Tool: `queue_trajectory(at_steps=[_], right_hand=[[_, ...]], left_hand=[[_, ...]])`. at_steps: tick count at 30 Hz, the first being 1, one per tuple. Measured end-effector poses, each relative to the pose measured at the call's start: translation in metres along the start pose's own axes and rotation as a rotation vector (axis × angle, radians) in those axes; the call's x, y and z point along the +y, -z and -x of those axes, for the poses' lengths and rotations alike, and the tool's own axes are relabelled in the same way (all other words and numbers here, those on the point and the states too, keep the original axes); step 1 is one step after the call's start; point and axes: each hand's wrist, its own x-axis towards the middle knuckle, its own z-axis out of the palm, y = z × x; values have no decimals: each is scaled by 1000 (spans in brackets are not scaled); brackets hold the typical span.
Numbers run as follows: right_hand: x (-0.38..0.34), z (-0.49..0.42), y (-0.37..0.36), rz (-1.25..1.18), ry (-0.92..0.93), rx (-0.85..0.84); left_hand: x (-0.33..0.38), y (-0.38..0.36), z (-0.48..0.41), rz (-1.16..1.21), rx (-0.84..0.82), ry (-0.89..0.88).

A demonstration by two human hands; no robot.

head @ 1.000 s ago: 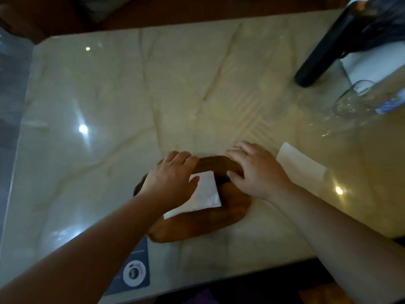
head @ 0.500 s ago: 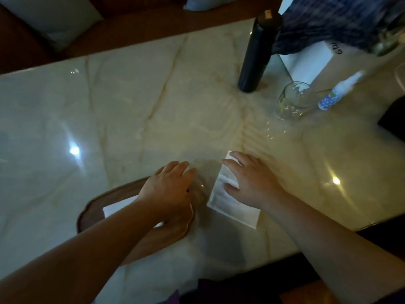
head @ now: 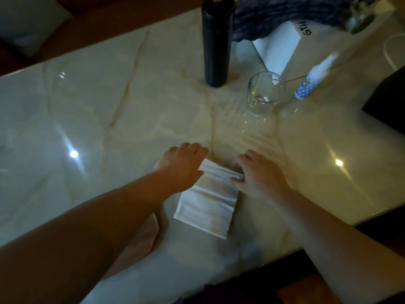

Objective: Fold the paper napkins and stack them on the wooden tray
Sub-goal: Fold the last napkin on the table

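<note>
- Centrally, a white paper napkin (head: 206,205) lies on the pale marble table (head: 109,110), its far edge raised slightly off the surface.
- The left hand (head: 182,166) rests palm down over the napkin's far left corner; its fingers are extended and loosely spread, not curled into a fist, and the thumb touches the raised edge.
- The right hand (head: 258,176) sits at the far right corner, with thumb and fingertips pinching the lifted edge of the napkin.
- Both forearms reach in from the near side of the table, the left one crossing over the wooden tray (head: 142,242).
- Only a small brown portion of the tray shows beneath the left forearm, near the napkin's left side; whether anything lies on it cannot be told.
- Farther back stand a tall dark bottle (head: 217,44), a clear drinking glass (head: 264,93) and a small spray bottle (head: 311,82) with a dotted blue label.
- Behind these sits a white box (head: 278,49) with dark patterned fabric (head: 285,12) draped over it.
</note>
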Motion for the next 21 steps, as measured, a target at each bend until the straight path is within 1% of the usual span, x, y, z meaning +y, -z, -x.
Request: queue_trajectory(at_steps=[5,9,12,14,18,21], right_hand=[[5,-3,-10,-68,25,91],[6,-11,-5,-106,57,87],[4,-22,11,-191,77,75],[-1,-27,22,-214,110,99],[-11,-27,41,-237,235,122],[-15,-20,46,-283,332,98]], left_hand=[[0,-8,-19,2,-32,24],[-2,-8,-24,15,-37,71],[-9,-4,-15,108,-13,133],[-14,2,-5,209,-13,189],[-18,12,21,378,82,226],[-12,12,41,401,161,179]])
